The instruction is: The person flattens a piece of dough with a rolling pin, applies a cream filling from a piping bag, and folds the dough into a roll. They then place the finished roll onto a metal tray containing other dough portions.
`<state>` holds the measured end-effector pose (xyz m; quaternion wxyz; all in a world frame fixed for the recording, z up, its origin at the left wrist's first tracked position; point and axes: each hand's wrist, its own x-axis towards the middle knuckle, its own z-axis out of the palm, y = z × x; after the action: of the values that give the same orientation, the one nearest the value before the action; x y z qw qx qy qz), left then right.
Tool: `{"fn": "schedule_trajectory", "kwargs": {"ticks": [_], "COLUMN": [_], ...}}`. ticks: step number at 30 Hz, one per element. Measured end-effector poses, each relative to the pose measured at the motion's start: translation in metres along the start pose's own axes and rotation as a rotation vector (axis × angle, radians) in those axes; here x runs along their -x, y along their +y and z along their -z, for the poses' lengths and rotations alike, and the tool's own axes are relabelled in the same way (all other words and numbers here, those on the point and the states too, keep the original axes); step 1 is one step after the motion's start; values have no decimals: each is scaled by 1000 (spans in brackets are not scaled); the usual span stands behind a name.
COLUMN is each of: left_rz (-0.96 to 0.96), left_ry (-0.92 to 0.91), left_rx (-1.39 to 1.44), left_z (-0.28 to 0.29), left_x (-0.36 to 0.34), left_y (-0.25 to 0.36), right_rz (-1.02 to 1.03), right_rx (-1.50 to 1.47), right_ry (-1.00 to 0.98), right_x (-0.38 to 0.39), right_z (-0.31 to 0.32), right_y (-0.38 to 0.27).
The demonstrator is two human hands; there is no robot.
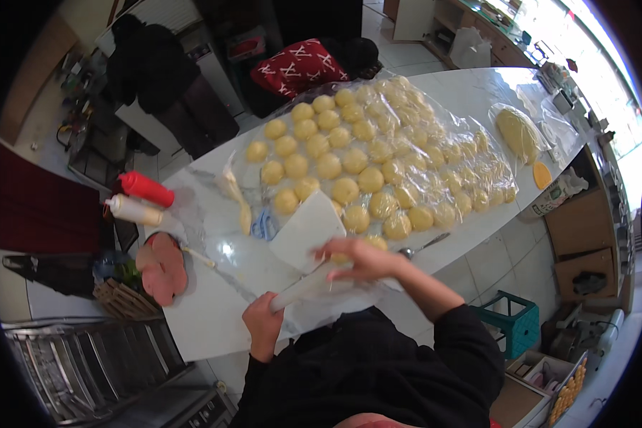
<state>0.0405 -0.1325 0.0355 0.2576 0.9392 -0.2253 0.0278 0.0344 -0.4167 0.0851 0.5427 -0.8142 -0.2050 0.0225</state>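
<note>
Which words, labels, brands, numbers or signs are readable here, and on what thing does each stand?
White bag at the right: print too small and blurred to read.
Red garment: large white letter-like marks, which I do not copy.
Red bottle: no readable text.

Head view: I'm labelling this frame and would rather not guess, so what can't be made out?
All in the head view:
- Right hand: blur hides whether its fingertips touch the pale roll.
- Dough balls: glare and creases in the clear plastic sheet obscure many toward the right.
- Co-worker in black: hands apparently hidden by the body.
- Small orange pieces: too small to identify.
</note>
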Motion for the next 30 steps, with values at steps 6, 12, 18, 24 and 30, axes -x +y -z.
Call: {"fn": "schedule_trajectory", "kwargs": {"ticks": [6, 12, 18, 24, 30], "left_rz": [344, 588, 588, 620, 597], "left_ry": [346, 477, 479, 415, 390], "left_rx": [305, 511, 436, 503, 484], "left_z": [-3, -1, -14, -29, -33], "left_x": [-47, -94, -121, -141, -150], "left_y": [-5, -8, -6, -9, -7], "right_rz": [-335, -743, -754, -761, -904], "right_rx": [453, 691, 432, 675, 572], "right_ry": [1052, 986, 660, 938, 676], "right_x": [-20, -38, -69, -84, -117], "right_z": [250, 366, 401, 423, 424], "right_y": [188, 290, 305, 364, 379]}}
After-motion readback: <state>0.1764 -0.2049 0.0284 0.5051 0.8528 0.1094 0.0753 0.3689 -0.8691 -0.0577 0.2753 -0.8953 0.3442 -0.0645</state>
